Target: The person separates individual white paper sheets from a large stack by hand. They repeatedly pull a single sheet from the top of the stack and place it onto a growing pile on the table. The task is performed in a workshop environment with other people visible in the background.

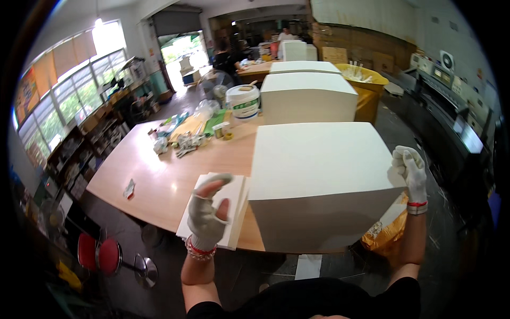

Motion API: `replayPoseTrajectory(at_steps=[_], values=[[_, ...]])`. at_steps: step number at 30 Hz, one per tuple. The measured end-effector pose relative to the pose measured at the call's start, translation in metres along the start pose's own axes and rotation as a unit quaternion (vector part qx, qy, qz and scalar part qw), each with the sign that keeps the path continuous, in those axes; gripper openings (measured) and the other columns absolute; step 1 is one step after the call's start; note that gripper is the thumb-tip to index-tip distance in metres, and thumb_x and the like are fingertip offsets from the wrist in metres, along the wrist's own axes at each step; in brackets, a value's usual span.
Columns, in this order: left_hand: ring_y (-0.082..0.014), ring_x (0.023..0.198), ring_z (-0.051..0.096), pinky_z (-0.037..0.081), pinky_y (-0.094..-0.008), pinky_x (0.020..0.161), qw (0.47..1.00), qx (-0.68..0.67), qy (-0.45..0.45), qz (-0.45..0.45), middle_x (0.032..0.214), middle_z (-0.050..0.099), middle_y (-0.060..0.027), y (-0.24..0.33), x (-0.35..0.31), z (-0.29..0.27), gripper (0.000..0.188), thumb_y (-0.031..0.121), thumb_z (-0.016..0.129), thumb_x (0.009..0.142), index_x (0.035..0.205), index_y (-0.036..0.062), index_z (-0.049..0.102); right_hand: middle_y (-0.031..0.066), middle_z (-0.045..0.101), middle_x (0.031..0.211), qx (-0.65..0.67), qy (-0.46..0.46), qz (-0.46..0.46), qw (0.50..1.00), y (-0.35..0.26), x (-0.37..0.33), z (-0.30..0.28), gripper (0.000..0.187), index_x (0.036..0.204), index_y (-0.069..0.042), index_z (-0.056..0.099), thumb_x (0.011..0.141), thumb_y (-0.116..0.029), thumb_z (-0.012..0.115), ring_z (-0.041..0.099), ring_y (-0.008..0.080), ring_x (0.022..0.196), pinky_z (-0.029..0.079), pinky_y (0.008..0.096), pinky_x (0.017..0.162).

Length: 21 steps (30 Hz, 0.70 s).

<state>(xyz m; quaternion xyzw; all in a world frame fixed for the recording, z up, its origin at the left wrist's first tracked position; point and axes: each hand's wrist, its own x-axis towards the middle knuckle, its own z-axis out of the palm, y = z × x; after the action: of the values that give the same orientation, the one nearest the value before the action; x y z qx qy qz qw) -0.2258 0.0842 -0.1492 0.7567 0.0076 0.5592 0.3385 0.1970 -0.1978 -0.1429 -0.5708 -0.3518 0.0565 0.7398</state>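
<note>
Stands before a pale wood-topped table [133, 173], with a large rectangular block of stacked white paper sheets [319, 162] directly ahead at its near right end. Raises the left hand [207, 217], in a white knitted glove with thumb and forefinger partly bare, over a low pile of white sheets [238, 204] lying just left of the block; parts the thumb from the bent fingers, grasp released and empty. Curls the right hand [410, 169], in a white glove too, into a loose fist beside the block's right edge; cannot tell whether touching the paper or pinching anything. Wears a red band on each wrist, plus a beaded bracelet at the left, and a black top. Faces, behind the near block, a second white paper block [309, 103] and a third [305, 67] in line. Has, farther left on the table, a white plastic bucket with a printed label [243, 106] and a crumpled heap of mixed scraps [189, 142]. Has a yellow bin [367, 101] right of the second block and a crumpled orange plastic bag [390, 231] below the right forearm's side.
</note>
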Motion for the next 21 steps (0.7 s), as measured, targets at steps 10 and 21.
replayPoseTrajectory(at_steps=[10,21], values=[[-0.0297,0.097,0.065,0.056,-0.0419,0.073,0.764,0.284,-0.56,0.147,0.107,0.066,-0.0061,0.044,0.139,0.208,0.011,0.019,0.067,0.084,0.091,0.0103,0.064,0.0112,0.061,0.077,-0.372,0.004,-0.036,0.927,-0.036,-0.062,0.013,0.027,0.091,-0.001,0.063,0.1,-0.026,0.057,0.062,0.0237,0.073,0.049,0.0365,0.068],[-0.0329,0.103,0.06,0.053,-0.0418,0.081,0.867,0.037,-0.461,0.186,0.117,0.064,-0.0148,0.006,0.119,0.232,0.006,0.001,0.063,0.08,0.081,0.0019,0.057,0.0104,0.053,0.062,-0.449,0.059,-0.381,0.806,-0.062,-0.01,0.05,0.032,0.07,-0.005,0.058,0.093,-0.024,0.065,0.056,0.0274,0.058,0.044,0.038,0.055]])
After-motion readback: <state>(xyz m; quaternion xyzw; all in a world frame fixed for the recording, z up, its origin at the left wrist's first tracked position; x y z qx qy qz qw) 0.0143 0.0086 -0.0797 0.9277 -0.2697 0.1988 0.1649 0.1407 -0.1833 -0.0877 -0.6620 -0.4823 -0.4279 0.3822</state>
